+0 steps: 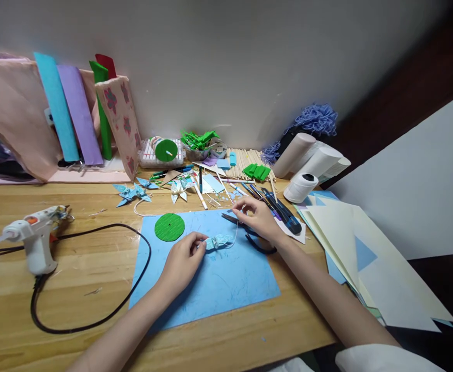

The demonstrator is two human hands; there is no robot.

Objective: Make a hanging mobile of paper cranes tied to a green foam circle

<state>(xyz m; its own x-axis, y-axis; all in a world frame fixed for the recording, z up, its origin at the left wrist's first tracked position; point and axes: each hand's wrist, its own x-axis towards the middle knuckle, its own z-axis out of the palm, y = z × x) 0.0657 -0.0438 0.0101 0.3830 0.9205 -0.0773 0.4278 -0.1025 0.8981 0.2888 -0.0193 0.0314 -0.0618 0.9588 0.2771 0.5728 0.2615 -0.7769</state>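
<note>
My left hand point(185, 260) pinches one end of a folded light-blue patterned paper piece point(219, 242) above the blue sheet point(195, 305). A thin white string point(237, 233) runs up from the paper's right end toward my right hand point(255, 214). Thumb and forefinger of that hand are pressed together on the string. Black scissors point(232, 219) lie on the sheet just beneath my right hand, their handles partly covered by it. A green round disc point(169, 227) lies flat on the sheet, to the left of the paper piece.
A white glue gun point(39, 240) stands on the left, its black cord looping toward the sheet. Blue folded paper flowers point(131, 194), pens and sticks point(244, 160) lie behind. Stacked paper point(381, 268) sits at the right, near white rolls point(323, 160) and a utility knife point(288, 219).
</note>
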